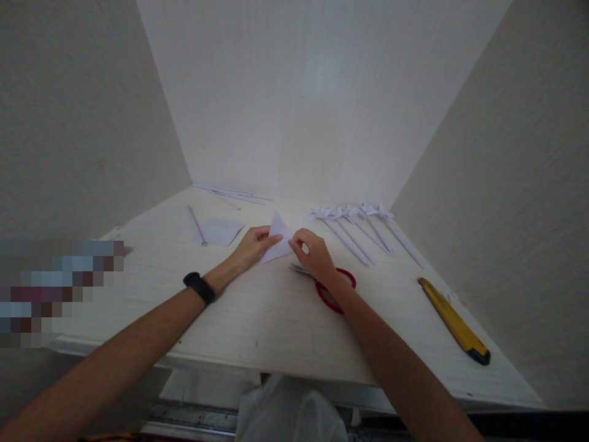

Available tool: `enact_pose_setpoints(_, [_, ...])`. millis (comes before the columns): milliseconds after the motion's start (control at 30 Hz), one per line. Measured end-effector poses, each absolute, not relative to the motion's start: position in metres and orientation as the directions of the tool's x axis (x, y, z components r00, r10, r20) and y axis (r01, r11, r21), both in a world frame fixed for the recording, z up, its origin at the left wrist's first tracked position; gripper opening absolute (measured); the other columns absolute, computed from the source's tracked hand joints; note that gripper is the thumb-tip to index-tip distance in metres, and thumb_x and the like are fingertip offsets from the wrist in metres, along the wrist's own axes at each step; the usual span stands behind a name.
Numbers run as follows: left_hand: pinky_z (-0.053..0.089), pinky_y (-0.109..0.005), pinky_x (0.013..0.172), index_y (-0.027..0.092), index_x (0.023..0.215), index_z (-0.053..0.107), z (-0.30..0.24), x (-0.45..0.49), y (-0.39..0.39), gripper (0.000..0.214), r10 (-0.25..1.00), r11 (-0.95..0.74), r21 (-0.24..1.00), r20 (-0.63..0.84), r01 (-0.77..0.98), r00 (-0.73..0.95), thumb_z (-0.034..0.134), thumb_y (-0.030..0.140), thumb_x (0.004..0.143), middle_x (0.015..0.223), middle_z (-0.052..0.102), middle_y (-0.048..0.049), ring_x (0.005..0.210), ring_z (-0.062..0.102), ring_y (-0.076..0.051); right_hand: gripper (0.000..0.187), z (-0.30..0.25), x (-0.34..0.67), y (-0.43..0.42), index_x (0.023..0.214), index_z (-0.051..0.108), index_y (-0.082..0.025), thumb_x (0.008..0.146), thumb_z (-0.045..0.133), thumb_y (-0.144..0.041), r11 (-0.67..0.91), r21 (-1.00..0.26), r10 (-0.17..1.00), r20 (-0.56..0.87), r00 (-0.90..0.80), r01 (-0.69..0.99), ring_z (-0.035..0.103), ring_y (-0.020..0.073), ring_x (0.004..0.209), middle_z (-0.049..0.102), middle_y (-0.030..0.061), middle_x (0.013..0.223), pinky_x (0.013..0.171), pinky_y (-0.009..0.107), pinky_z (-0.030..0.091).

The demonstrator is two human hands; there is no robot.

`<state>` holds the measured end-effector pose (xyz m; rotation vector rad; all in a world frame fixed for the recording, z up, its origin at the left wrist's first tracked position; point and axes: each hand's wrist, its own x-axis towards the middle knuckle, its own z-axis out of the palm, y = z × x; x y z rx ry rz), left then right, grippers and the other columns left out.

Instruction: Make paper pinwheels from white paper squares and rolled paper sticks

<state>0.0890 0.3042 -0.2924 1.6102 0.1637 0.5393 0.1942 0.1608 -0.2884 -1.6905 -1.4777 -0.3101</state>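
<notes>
The left hand (pixel 257 243) held a white paper triangle (pixel 278 248) over the counter's (pixel 257 325) centre as the right hand's (pixel 317 253) fingers (pixel 298 245) pinched its right edge. Folding appeared under way, likely calling next for a firm crease.

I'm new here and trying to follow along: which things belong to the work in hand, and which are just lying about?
Likely part of it:
white paper, held in the left hand, right hand at its edge
flat paper
paper sticks with folded tops
thin white pieces
red-handled scissors

Seemingly just lying about:
yellow cutter
</notes>
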Motion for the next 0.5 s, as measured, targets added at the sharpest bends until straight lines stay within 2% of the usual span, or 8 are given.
enact_pose_setpoints(100, [0.044, -0.026, 0.065, 0.016, 0.077, 0.069, -0.2903, 0.0896, 0.3037, 0.025, 0.447, -0.012, 0.967, 0.234, -0.255, 0.863, 0.077, 0.033, 0.061, 0.069, 0.065, -0.001, 0.066, 0.058, -0.015, 0.022, -0.2887, 0.1935, 0.1606, 0.066, 0.039, -0.022, 0.087, 0.043, -0.025, 0.07, -0.432, 0.706, 0.658, 0.262, 0.899, 0.045, 0.0145, 0.064, 0.048, 0.0002, 0.066, 0.064, 0.028, 0.037])
enact_pose_setpoints(267, [0.032, -0.022, 0.048, 0.016, 0.063, 0.063, -0.2926, 0.0891, 0.3053, 0.024, 0.504, 0.007, 0.973, 0.196, -0.231, 0.841, 0.072, 0.037, 0.069, 0.055, 0.053, 0.0036, 0.049, 0.044, -0.009, 0.022, -0.2892, 0.1924, 0.1613, 0.065, 0.037, -0.022, 0.087, 0.043, -0.024, 0.087, -0.442, 0.736, 0.633, 0.241, 0.893, 0.044, 0.0142, 0.064, 0.047, -0.0002, 0.066, 0.064, 0.028, 0.036])
enact_pose_setpoints(333, [0.033, -0.022, 0.049, 0.015, 0.063, 0.063, -0.2926, 0.0889, 0.3057, 0.023, 0.509, 0.005, 0.97, 0.207, -0.243, 0.836, 0.072, 0.036, 0.069, 0.056, 0.054, 0.0033, 0.05, 0.045, -0.009, 0.022, -0.2891, 0.1924, 0.1611, 0.066, 0.037, -0.022, 0.087, 0.043, -0.024, 0.1, -0.443, 0.746, 0.626, 0.227, 0.891, 0.044, 0.0139, 0.063, 0.046, -0.0005, 0.066, 0.064, 0.027, 0.035])
enact_pose_setpoints(500, [0.04, -0.024, 0.061, 0.015, 0.077, 0.067, -0.2882, 0.0889, 0.3057, 0.022, 0.526, 0.0, 0.964, 0.226, -0.266, 0.82, 0.076, 0.028, 0.062, 0.071, 0.064, -0.0008, 0.064, 0.054, -0.012, 0.023, -0.2901, 0.1933, 0.1601, 0.064, 0.035, -0.022, 0.085, 0.044, -0.023, 0.086, -0.455, 0.787, 0.576, 0.219, 0.886, 0.04, 0.0126, 0.06, 0.044, -0.0021, 0.062, 0.06, 0.026, 0.033])
